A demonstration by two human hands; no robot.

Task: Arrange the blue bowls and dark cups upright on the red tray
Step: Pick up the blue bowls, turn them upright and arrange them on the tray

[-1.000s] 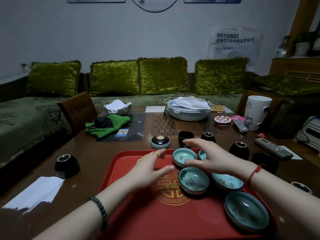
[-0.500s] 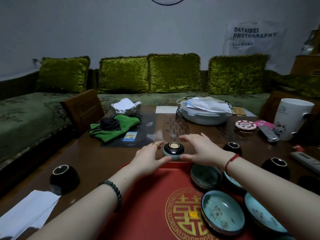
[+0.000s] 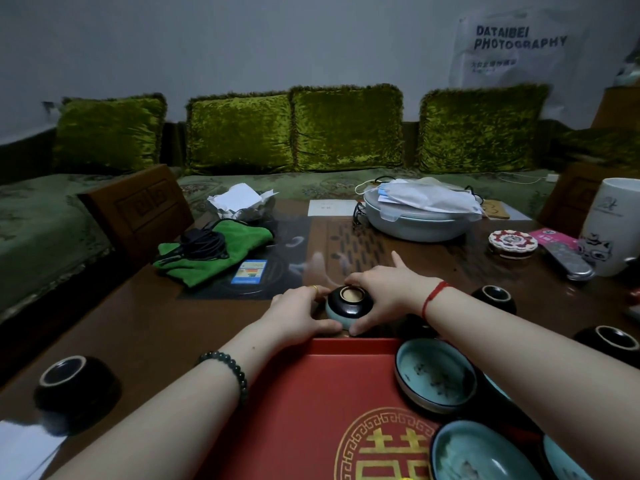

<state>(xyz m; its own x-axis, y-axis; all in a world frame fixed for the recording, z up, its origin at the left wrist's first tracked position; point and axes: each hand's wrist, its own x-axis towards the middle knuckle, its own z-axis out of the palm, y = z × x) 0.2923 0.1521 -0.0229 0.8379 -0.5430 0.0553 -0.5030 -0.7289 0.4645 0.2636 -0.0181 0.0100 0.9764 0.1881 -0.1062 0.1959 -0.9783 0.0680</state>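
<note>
An upside-down bowl (image 3: 349,304), dark outside with a pale blue rim, sits on the wooden table just beyond the far edge of the red tray (image 3: 304,403). My left hand (image 3: 301,315) grips its left side and my right hand (image 3: 382,292) grips its right side. Blue bowls stand upright on the tray's right part, one (image 3: 434,379) at the back and another (image 3: 481,455) nearer me. Inverted dark cups rest on the table at the left (image 3: 74,388) and at the right (image 3: 495,297), (image 3: 611,342).
A green cloth with a black cable (image 3: 214,252) and a lidded white dish (image 3: 419,216) lie further back on the table. A white mug (image 3: 613,226), a remote (image 3: 568,259) and a small round tin (image 3: 512,242) sit at the right. White paper (image 3: 20,452) lies at the near left.
My hands left the upright bowls on the tray, reached past its far edge and closed around the upside-down bowl. The camera has moved closer and lower.
</note>
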